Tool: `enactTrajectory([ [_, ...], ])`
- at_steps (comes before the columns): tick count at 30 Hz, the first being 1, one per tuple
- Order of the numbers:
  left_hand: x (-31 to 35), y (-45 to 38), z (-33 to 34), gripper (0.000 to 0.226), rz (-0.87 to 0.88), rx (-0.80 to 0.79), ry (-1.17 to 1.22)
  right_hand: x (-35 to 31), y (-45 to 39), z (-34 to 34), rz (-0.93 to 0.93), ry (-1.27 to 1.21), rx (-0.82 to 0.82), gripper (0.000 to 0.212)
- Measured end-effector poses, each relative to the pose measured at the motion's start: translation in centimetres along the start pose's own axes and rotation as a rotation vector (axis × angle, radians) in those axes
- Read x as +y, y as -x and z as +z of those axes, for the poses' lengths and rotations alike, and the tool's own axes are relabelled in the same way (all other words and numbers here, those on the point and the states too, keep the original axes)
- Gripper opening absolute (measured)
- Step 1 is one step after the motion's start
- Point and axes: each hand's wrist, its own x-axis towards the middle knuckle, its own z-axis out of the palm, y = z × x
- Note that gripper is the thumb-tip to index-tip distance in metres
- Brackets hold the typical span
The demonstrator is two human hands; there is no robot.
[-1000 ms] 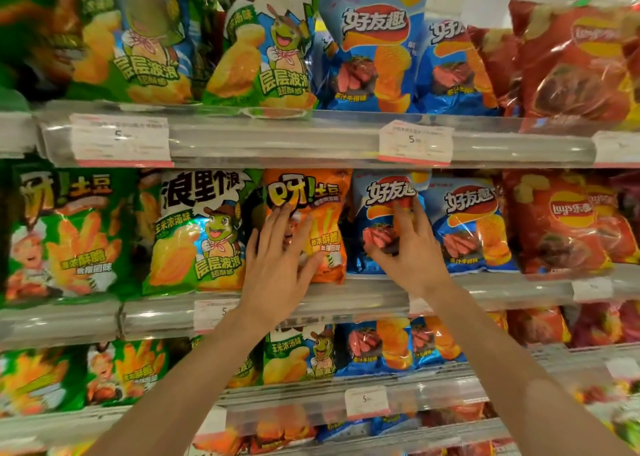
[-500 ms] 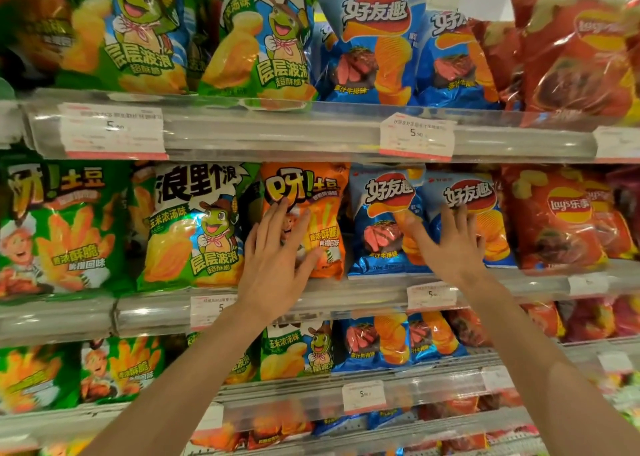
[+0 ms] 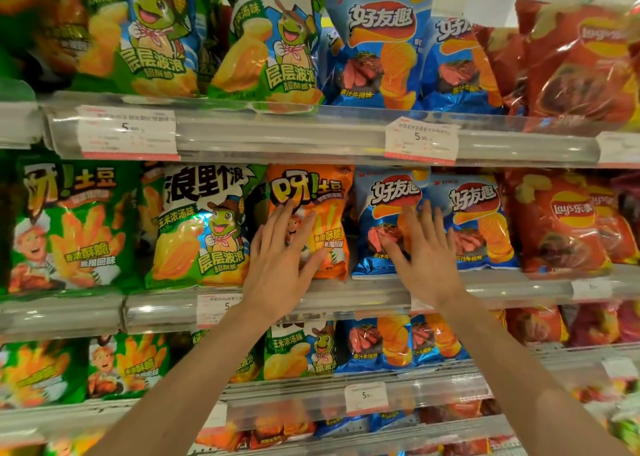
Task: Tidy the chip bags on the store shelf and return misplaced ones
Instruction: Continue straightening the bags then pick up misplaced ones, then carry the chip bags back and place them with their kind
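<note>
On the middle shelf an orange chip bag (image 3: 323, 192) stands between a green frog-character bag (image 3: 197, 227) and two blue chip bags (image 3: 388, 192), (image 3: 481, 220). My left hand (image 3: 280, 258) lies flat on the front of the orange bag with its fingers straight and spread. My right hand (image 3: 422, 251) lies flat on the left blue bag, fingers straight, and reaches the seam between the two blue bags. Neither hand grips anything.
A green fries bag (image 3: 65, 227) stands at the far left and red Lay's bags (image 3: 561, 220) at the right. The shelf above holds green, blue and red bags behind a clear rail (image 3: 294, 133) with price tags. Lower shelves hold more bags.
My right hand has slid back left, from the right blue bag onto the left one. The left hand stays flat on the orange bag. The view has shifted slightly.
</note>
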Motion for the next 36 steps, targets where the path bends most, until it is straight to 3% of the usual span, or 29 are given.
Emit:
enactTrajectory([
  [8, 0.0, 0.0, -0.4, 0.07, 0.007, -0.016, 0.032, -0.1, 0.1, 0.2, 0.07, -0.009, -0.068, 0.078],
  [14, 0.2, 0.0, -1.4, 0.064, -0.016, 0.034, 0.255, -2.1, 1.1, -1.7, 0.033, -0.189, 0.049, 0.075],
  [17, 0.7, 0.7, -2.1, 0.056, -0.079, 0.116, 0.374, -4.1, 1.8, -2.5, -0.019, -0.329, 0.116, 0.057],
  [20, 0.9, 1.5, -2.4, 0.056, -0.184, 0.11, 0.467, -6.9, 2.1, -2.8, 0.026, -0.476, 0.007, 0.052],
  [25, 0.9, 0.8, -2.8, 0.062, -0.329, -0.038, 0.478, -10.3, 0.7, -0.8, 0.153, -0.627, -0.279, 0.08],
  [27, 1.1, 0.6, -2.8, 0.059, -0.34, -0.06, 0.463, -10.8, 0.3, 0.1, 0.208, -0.655, -0.33, 0.079],
  [31, 1.1, 0.8, -2.7, 0.055, -0.321, -0.051, 0.484, -11.1, 0.0, 0.6, 0.251, -0.738, -0.307, 0.054],
  [36, 1.7, 0.4, -3.7, 0.057, -0.335, -0.03, 0.605, -10.6, -0.7, -1.6, 0.265, -0.824, -0.251, 0.053],
])
